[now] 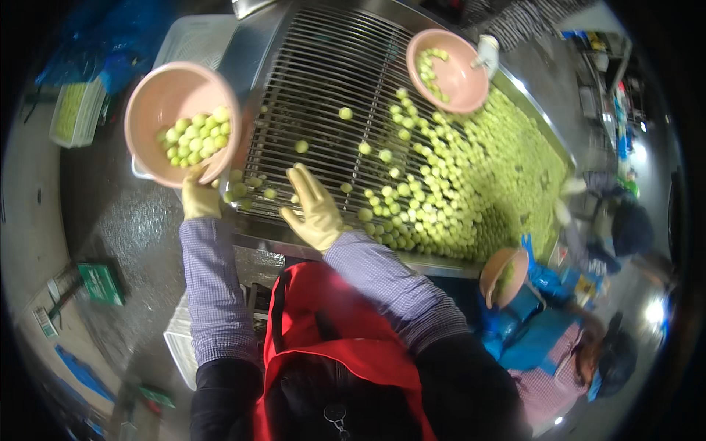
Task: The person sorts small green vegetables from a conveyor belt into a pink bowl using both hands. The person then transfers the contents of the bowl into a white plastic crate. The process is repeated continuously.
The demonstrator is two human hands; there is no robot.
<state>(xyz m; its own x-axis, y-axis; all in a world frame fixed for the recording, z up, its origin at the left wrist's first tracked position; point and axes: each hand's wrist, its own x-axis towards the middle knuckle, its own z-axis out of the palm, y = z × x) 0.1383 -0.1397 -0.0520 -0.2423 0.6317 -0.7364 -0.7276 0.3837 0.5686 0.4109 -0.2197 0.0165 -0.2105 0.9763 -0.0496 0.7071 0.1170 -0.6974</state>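
My left hand [199,197], in a pale yellow glove, grips the near rim of a pink plastic basin [151,105]. Round green fruits [196,138] lie in a heap on the basin's lower right side. Over the near left part of a table of metal bars [325,66] is my right hand [313,212], gloved alike, its fingers apart and nothing held. A few single fruits, such as one [301,146] beyond my fingertips, are scattered on the bars. Several more lie between my two hands at the table's left corner, somewhat blurred.
A thick mass of green fruits [496,160] covers the table's right side. Across it, another person's gloved hand [486,55] holds a pink basin [455,66]. A co-worker in blue gloves holds another basin [496,275] at the near right. White crates [196,38] stand at the left.
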